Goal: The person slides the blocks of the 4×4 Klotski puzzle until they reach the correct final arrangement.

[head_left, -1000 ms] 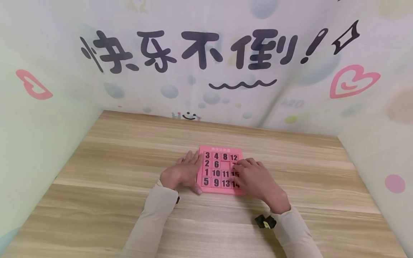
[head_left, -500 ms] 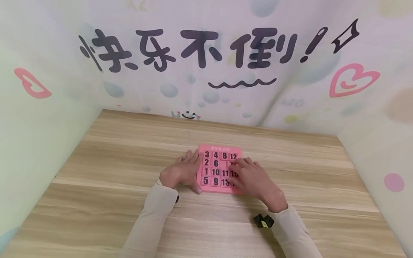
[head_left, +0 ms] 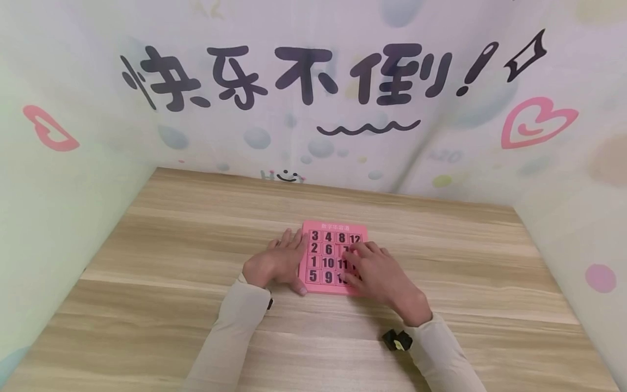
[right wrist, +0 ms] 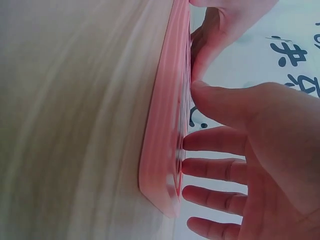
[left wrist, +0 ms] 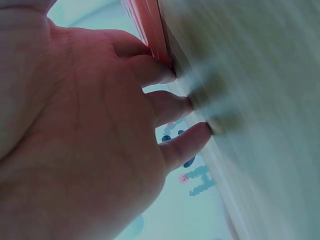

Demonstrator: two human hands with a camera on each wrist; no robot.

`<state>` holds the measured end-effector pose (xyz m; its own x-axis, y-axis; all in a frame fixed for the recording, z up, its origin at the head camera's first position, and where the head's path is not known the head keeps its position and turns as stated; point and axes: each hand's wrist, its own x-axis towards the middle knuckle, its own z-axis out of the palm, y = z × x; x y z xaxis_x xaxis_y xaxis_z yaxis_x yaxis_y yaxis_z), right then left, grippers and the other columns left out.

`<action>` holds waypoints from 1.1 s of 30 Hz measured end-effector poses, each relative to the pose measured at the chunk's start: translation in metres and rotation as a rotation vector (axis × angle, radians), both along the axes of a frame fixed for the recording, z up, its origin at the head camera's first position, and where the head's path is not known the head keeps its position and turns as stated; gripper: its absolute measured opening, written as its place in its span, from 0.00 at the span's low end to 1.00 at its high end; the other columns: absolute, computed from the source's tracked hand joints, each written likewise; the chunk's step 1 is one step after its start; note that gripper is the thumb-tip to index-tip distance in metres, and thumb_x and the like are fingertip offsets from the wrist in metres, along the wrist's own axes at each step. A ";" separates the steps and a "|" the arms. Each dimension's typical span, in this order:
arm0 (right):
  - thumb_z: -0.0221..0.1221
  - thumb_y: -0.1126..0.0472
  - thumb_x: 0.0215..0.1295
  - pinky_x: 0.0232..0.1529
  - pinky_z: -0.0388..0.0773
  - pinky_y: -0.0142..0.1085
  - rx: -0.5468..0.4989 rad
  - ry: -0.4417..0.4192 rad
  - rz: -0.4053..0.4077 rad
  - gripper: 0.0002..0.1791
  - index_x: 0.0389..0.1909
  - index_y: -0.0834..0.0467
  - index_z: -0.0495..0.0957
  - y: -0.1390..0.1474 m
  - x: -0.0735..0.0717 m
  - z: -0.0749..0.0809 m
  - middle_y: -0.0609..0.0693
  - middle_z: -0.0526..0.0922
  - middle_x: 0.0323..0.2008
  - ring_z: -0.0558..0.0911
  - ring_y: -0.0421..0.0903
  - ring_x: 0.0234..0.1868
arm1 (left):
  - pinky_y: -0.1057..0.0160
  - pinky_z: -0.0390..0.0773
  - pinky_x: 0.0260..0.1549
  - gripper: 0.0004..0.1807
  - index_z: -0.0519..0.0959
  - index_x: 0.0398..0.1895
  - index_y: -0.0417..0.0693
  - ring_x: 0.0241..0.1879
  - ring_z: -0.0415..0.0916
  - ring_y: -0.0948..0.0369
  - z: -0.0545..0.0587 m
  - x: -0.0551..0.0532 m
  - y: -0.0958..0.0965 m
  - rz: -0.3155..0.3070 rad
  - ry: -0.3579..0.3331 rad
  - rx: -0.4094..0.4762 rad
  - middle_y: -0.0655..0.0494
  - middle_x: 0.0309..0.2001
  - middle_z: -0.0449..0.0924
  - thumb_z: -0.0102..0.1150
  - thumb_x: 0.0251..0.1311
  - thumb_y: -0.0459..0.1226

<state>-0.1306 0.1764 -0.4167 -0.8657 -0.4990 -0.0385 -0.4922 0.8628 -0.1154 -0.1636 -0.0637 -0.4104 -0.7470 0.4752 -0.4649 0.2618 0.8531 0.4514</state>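
A pink sliding number puzzle (head_left: 320,288) lies flat on the table, its black-numbered tiles set in a square frame. My left hand (head_left: 276,264) rests along the left edge of the frame, fingers spread and thumb at the lower corner. In the left wrist view its fingertips (left wrist: 185,102) touch the tabletop. Over the right side of the puzzle is my right hand (head_left: 382,275), with fingertips on the 7 tile (head_left: 345,250), right of the 6. The right wrist view shows its nearly straight fingers (right wrist: 215,142) reaching down to the tile face. This hand covers the lower right tiles.
The wood-grain table (head_left: 196,228) extends around the puzzle. Behind it stands a white printed cloth wall (head_left: 220,136) with black lettering, and similar walls rise at left and right. A black strap piece (head_left: 397,340) sits at my right cuff.
My right hand has shifted slightly left, and the 7 tile has slid left into the gap beside the 6. My left hand stays in place at the frame.
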 end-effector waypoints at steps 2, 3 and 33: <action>0.57 0.43 0.70 0.64 0.70 0.58 0.000 -0.002 -0.001 0.30 0.65 0.57 0.75 -0.001 0.000 0.000 0.55 0.74 0.64 0.71 0.57 0.65 | 0.47 0.34 0.77 0.69 0.36 0.80 0.43 0.78 0.22 0.47 0.000 0.000 0.000 0.002 0.002 0.001 0.46 0.80 0.27 0.77 0.44 0.49; 0.57 0.43 0.70 0.64 0.70 0.58 0.000 -0.001 -0.001 0.30 0.65 0.57 0.75 -0.002 0.000 -0.001 0.56 0.74 0.64 0.71 0.57 0.65 | 0.47 0.34 0.77 0.69 0.36 0.80 0.43 0.78 0.22 0.47 0.000 0.000 0.000 0.002 0.003 0.000 0.46 0.80 0.27 0.77 0.44 0.49; 0.55 0.43 0.71 0.68 0.63 0.63 -0.030 -0.018 -0.103 0.30 0.67 0.56 0.71 0.009 -0.015 0.000 0.56 0.69 0.68 0.65 0.61 0.70 | 0.47 0.32 0.77 0.70 0.35 0.80 0.44 0.78 0.21 0.48 -0.001 -0.001 -0.001 0.012 -0.011 -0.002 0.47 0.80 0.26 0.77 0.43 0.49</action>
